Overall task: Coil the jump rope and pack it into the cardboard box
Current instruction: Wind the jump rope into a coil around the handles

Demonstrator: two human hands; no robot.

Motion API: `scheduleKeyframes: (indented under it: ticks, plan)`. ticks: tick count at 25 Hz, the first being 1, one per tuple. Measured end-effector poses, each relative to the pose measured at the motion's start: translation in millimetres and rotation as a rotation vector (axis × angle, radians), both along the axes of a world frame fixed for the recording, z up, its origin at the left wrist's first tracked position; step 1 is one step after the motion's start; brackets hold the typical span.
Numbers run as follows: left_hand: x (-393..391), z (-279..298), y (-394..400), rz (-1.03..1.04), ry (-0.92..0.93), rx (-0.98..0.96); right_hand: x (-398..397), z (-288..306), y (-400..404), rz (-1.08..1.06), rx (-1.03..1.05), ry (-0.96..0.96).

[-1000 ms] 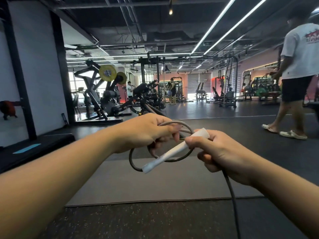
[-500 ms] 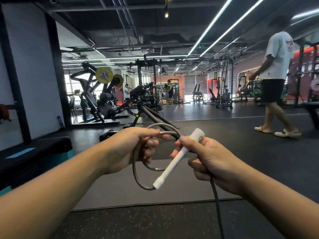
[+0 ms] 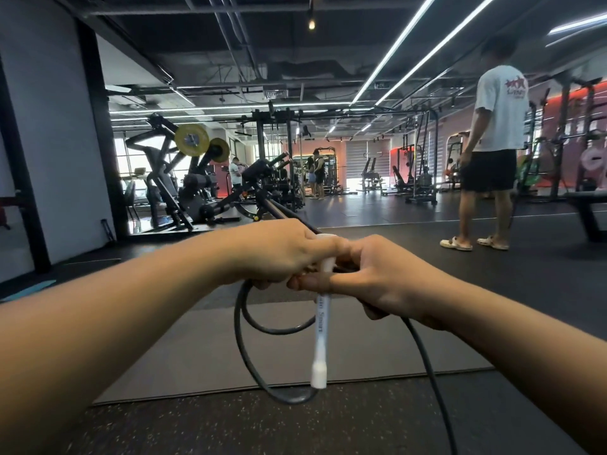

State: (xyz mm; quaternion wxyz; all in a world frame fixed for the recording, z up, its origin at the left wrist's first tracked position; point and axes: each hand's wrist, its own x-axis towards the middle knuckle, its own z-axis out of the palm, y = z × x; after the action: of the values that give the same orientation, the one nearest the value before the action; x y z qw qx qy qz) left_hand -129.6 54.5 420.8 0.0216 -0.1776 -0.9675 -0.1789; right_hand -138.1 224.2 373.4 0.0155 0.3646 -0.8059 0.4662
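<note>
Two loops of the thin black jump rope (image 3: 244,326) hang gathered, its white plastic handle (image 3: 320,336) dangling. Left hand (image 3: 279,254) and right hand (image 3: 381,280) both clench it; loose cord remains, no cardboard box visible.

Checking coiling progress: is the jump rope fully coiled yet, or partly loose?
Partly loose. Two loops of the rope hang under the left hand, but a strand trails down from the right hand out of view.

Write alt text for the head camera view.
Two bare hands, left hand and right hand, meet around a white jump rope handle pointing down, with black rope looping below, above a grey mat in a gym.
</note>
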Motion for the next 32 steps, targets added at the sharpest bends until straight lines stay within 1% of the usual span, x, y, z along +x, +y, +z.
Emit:
scheduleKeyframes:
  ticks: [2,3,4,5,8,10,12,13,14,16,17,18,20,22,23,25,26,29,30,32]
  plan:
    - [-3.3,-9.8,-8.3,-0.050,0.103,0.012,-4.1,0.5,6.0,-0.085,0.117,0.036]
    - [-3.8,-13.6,-13.0,-0.070,0.138,0.050,-6.8,2.2,12.4,-0.137,0.188,0.049]
    - [-3.5,-16.1,-20.1,-0.069,0.133,0.115,-10.1,5.0,22.1,-0.184,0.240,0.044]
    - [-3.0,-16.9,-29.6,-0.049,0.091,0.197,-13.1,8.6,33.5,-0.219,0.265,0.024]
    - [0.0,-14.8,-62.4,0.020,-0.111,0.472,-21.2,19.9,73.5,-0.302,0.237,-0.035]
    - [0.8,-15.6,-74.5,0.040,-0.124,0.709,-24.3,20.3,92.3,-0.427,0.192,-0.021]
    - [0.1,-23.0,-71.2,0.052,-0.075,1.077,-25.7,13.2,95.5,-0.512,0.133,0.007]
    - [-1.4,-28.3,-63.4,0.029,-0.055,1.285,-26.4,8.4,90.1,-0.475,0.054,-0.028]
    - [-2.6,-32.8,-52.6,-0.010,-0.041,1.478,-26.7,3.3,81.2,-0.372,-0.080,-0.115]
    - [-6.6,-40.1,-27.6,-0.064,-0.023,1.805,-29.4,-8.2,57.6,-0.044,-0.397,-0.355]
    - [-9.2,-42.2,-15.2,-0.070,-0.024,1.947,-29.7,-14.1,45.1,0.094,-0.514,-0.424]
    - [-10.1,-43.6,-3.7,-0.060,-0.034,2.073,-28.9,-20.2,31.7,0.182,-0.592,-0.453]
    - [-9.5,-49.1,15.3,-0.044,-0.047,2.227,-24.0,-32.9,2.8,0.200,-0.683,-0.410]
    - [-7.4,-59.6,28.5,-0.040,-0.093,2.234,-14.6,-40.8,-23.0,0.148,-0.734,-0.369]
    - [-5.6,-65.7,32.4,-0.026,-0.103,2.191,-10.8,-41.5,-33.0,0.097,-0.761,-0.367]
    - [0.4,-77.6,36.2,0.026,-0.064,2.087,-8.0,-39.7,-40.9,-0.051,-0.781,-0.344]
    - [4.1,-82.0,35.0,0.041,-0.044,2.058,-8.5,-37.3,-40.4,-0.095,-0.766,-0.329]
    - [10.2,-91.4,20.8,0.015,-0.074,1.973,-10.7,-28.9,-31.8,-0.094,-0.650,-0.292]
    - [10.7,-94.5,16.0,0.030,-0.071,1.916,-10.5,-26.2,-29.6,-0.096,-0.599,-0.276]
    - [11.1,-97.6,6.5,0.131,-0.002,1.687,-9.5,-21.0,-26.9,-0.079,-0.526,-0.258]
